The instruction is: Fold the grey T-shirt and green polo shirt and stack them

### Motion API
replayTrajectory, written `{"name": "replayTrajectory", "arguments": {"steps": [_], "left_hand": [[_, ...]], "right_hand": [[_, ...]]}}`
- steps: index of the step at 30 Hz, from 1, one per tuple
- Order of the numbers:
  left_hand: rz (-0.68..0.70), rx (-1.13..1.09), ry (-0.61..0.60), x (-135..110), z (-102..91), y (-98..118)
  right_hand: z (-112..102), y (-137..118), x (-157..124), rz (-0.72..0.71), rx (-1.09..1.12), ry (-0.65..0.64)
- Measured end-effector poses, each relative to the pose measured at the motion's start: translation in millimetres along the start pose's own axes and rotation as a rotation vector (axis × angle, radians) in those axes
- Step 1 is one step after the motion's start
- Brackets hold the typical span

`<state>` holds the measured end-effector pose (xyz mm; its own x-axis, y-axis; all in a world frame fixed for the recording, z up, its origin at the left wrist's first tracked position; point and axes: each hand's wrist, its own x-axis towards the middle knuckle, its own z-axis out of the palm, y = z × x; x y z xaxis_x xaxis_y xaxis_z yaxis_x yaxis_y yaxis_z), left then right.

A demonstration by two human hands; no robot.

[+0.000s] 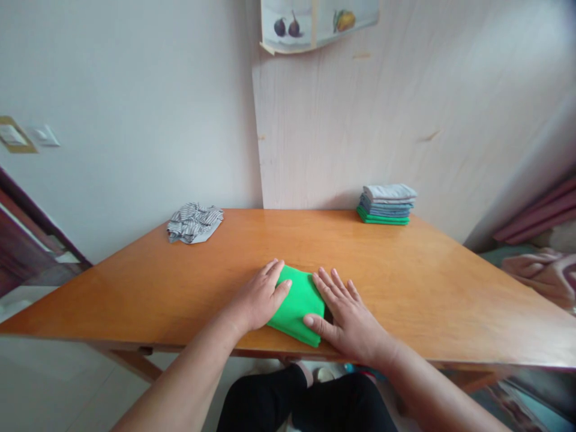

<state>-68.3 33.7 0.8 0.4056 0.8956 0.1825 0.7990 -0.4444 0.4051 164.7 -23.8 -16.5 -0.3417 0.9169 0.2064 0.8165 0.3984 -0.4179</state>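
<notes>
A bright green folded cloth lies at the table's near edge, its sides slightly angled. On its left side rests my left hand, fingers stretched forward along the edge and thumb lying on top. My right hand is at the right side, fingers spread, with the fingertips near the far right corner and the thumb over the cloth's top. A dark gap shows between the right palm and the cloth. Neither hand is closed around the cloth, and the undersides of both palms are hidden.
A neat stack of folded cloths, grey, blue and green, stands at the back right of the wooden table. At the back left lies a crumpled striped cloth. The wall closes off the table's far side.
</notes>
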Motion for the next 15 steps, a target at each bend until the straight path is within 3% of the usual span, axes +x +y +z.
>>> {"name": "replayTrajectory", "arguments": {"steps": [2,4,6,8,10,15], "left_hand": [[0.004,-0.001,-0.001,2,-1.2,-1],[0.007,0.001,-0.002,3,-2.8,0],[0.012,0.004,0.001,3,-4.0,1],[0.020,0.006,0.008,1,-4.1,4],[0.024,0.005,0.023,-3,-2.4,7],[0.004,-0.007,0.061,-19,6.3,18]], "right_hand": [[0,5,-2,0.005,0.111,0.071],[-2,9,-9,0.042,0.248,0.239],[-5,9,-25,0.118,0.363,0.435],[-6,4,-48,0.172,0.448,0.540],[-3,-7,-74,0.171,0.542,0.496],[26,-31,-116,0.298,0.970,0.106]]}}
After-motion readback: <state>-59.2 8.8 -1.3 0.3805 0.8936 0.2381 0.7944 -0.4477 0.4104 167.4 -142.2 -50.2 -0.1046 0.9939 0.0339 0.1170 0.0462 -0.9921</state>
